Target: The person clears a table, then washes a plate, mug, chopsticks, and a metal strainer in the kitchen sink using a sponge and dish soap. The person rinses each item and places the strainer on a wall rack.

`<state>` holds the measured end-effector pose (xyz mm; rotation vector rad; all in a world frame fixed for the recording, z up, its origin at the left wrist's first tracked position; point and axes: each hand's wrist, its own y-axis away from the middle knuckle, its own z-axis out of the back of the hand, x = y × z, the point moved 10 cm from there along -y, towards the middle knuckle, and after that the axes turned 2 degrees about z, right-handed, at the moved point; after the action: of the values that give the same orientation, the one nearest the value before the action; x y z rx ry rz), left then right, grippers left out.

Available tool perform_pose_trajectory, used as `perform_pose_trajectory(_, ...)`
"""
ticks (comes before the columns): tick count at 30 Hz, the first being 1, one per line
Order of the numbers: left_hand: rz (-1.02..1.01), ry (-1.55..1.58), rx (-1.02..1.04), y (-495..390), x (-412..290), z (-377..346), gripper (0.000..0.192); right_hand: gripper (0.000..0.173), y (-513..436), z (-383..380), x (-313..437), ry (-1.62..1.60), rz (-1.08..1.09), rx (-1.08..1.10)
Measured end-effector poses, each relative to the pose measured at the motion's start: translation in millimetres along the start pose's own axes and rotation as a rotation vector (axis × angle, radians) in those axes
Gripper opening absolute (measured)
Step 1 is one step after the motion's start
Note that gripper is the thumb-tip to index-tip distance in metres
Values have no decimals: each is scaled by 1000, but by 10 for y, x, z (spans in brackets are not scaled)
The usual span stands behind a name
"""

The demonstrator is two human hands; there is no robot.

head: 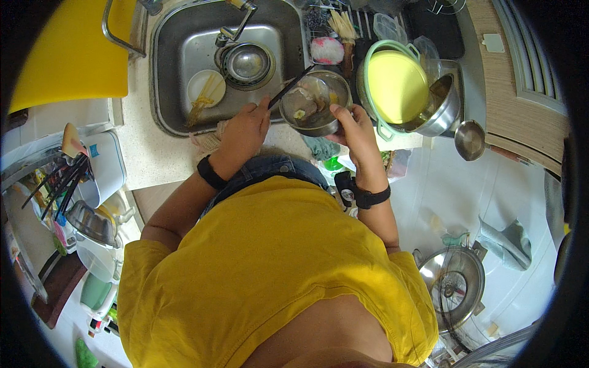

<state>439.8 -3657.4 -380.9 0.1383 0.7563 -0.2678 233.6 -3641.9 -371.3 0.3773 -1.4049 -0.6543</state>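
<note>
My right hand (355,131) grips the rim of a metal bowl (315,124), thumb inside the edge. The bowl is tilted at the sink's right front corner, with liquid and food scraps in it, some pale yellow. Slim black chopsticks (290,86) slant from my left hand (248,126) to the bowl's far left rim; whether there are one or two is unclear. In the sink (172,55), left of the bowl, lie nested metal dishes (248,62) and a small white bowl (195,83) with yellowish strips hanging over its edge.
A faucet (237,32) reaches over the sink. A green colander (368,83) with a yellow basin, a steel pot (448,110) and a ladle (470,140) crowd the right counter. A pink-and-white scrubber (326,50) and a whisk brush (343,25) sit behind the bowl. Cloth (216,138) lies at the sink's front edge.
</note>
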Motion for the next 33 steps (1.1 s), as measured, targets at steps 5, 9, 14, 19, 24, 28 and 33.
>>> perform_pose_trajectory(5, 38, 30, 19, 17, 26, -15, 33, 45, 16, -21, 49, 53, 18, -20)
perform_pose_trajectory(9, 37, 51, 20, 22, 30, -21, 33, 44, 10, -25, 60, 79, 8, -30)
perform_pose_trajectory(14, 27, 44, 12, 24, 39, -37, 33, 43, -6, -26, 85, 111, 14, -34)
perform_pose_trajectory(19, 56, 26, 50, 18, 85, -103, 32, 44, -23, -57, 111, 95, 27, -1)
perform_pose_trajectory(24, 54, 43, 46, 17, 87, -113, 32, 72, -59, -30, 83, 113, -24, -4)
perform_pose_trajectory(28, 72, 59, 55, 27, 116, -144, 33, 77, -70, -35, 99, 128, -19, -13)
perform_pose_trajectory(33, 54, 62, 42, 46, 131, -171, 33, 79, -78, -62, 137, 143, 0, -7)
